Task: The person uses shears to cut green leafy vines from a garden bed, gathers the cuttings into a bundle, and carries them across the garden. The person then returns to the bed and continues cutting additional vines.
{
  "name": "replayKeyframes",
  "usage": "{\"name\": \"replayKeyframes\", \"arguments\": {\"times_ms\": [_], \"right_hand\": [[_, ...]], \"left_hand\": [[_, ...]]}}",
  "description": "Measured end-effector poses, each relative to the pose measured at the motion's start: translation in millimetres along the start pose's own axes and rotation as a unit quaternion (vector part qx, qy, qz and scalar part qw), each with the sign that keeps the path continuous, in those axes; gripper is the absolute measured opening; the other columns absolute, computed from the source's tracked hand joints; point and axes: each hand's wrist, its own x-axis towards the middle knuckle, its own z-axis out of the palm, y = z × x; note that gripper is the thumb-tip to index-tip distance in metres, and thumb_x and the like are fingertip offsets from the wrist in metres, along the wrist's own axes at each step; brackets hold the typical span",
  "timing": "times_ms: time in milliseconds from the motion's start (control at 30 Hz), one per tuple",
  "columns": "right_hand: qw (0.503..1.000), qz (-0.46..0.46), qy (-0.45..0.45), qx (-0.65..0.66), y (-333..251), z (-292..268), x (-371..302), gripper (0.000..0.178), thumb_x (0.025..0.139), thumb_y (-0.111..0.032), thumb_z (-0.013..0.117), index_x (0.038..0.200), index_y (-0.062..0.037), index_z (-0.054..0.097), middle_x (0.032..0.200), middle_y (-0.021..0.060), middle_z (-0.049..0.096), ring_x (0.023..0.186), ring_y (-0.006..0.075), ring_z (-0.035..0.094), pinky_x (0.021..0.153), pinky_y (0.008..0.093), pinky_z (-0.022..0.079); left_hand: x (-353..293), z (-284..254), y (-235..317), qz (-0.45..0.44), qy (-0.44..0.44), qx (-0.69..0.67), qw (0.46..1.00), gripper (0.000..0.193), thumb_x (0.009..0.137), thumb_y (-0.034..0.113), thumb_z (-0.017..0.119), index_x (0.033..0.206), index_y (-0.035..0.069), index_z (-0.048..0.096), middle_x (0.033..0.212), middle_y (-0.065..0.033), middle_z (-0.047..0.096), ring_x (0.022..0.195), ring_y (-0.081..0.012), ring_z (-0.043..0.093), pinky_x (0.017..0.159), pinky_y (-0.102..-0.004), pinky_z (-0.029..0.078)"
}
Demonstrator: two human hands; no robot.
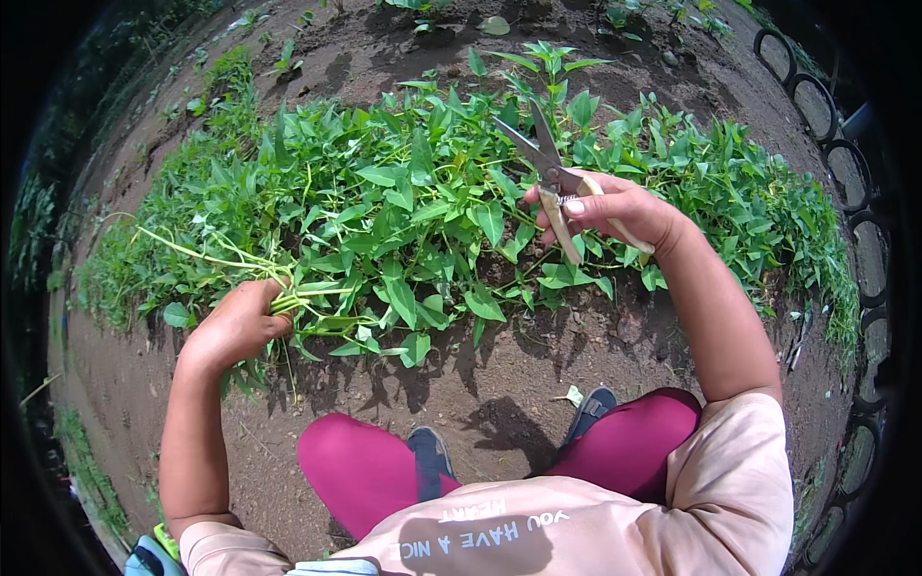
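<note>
Closest to me I've got the peach t-shirt [615, 523] and the magenta leggings [370, 470], knees bent in a squat, with dark blue shoes [432, 459] planted on the bare brown soil [499, 384]. Moving up on my left, the left hand [235, 324] is closed into a fist around a bundle of cut leafy stems [317, 302], the stalks poking out both sides of the grip and the leaves fanning off to the right, just above the dirt at the near edge of the bed. On the other side, the right hand [615, 211] is wrapped around the cream handles of a pair of garden scissors [549, 173], held up over the plants; the blades are parted and pointing away from me. Both hands sit well apart, one on each side of the patch. Past them is the bed of green leafy plants [423, 182], pretty dense, then more bare soil with a few scattered seedlings [288, 58]. Off to the right there's a border of black half-buried hoops [845, 163].
</note>
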Motion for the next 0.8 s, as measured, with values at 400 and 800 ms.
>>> {"name": "replayKeyframes", "arguments": {"times_ms": [400,800], "right_hand": [[0.967,-0.042,-0.100,0.232,52.1,-35.5,-78.7,0.063,0.078,-0.032,0.066,0.129,-0.0037,0.042,0.116,0.0074,0.054,0.101,0.0153,0.054,0.086,0.0314,0.042],[0.915,-0.236,0.285,0.157,134.2,-48.6,-193.6,0.075,0.075,-0.029,0.073,0.134,-0.0097,0.032,0.125,0.0034,0.045,0.116,0.0149,0.043,0.096,0.0311,0.039]], "left_hand": [[77.8,37.8,294.5,0.432,0.010,0.092,0.897,0.029,0.066,0.008,0.067,0.090,0.002,0.052,0.083,-0.0142,0.057,0.080,-0.0340,0.056,0.069,-0.0399,0.045],[119.8,200.9,429.4,0.567,0.066,-0.142,0.808,0.051,0.065,0.014,0.067,0.113,0.008,0.051,0.092,-0.0107,0.050,0.090,-0.0271,0.049,0.084,-0.0353,0.039]]}}
